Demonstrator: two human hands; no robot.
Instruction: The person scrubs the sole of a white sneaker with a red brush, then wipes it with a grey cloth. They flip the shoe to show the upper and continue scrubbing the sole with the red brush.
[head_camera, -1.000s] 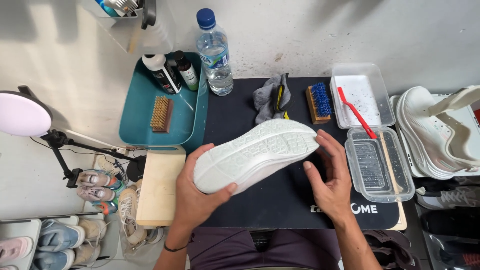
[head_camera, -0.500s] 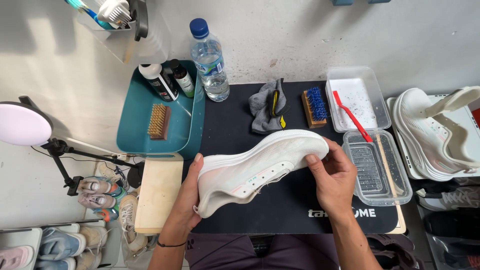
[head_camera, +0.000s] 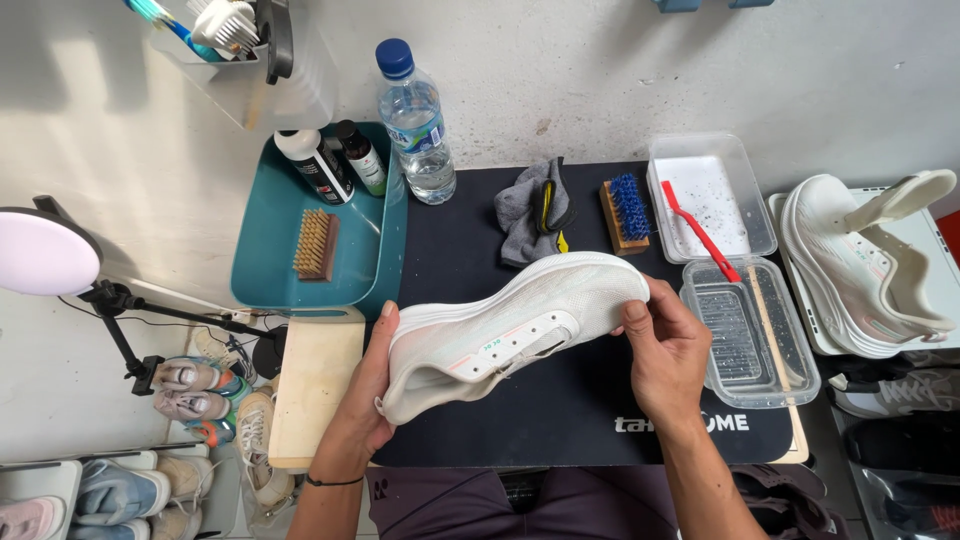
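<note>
A white sneaker is held on its side above a black work mat, its upper facing me and its toe pointing right. My left hand grips the heel end at the left. My right hand pinches the toe end at the right. A second white sneaker lies on the far right, beside the mat.
A teal tray holds a wooden brush and two bottles. A water bottle, grey cloth, blue-bristled brush and two clear tubs with a red brush stand behind. A wooden block sits left.
The sneaker has been rotated from sole-up to lying on its side with the upper showing. Both hands shifted their grip on its ends.
</note>
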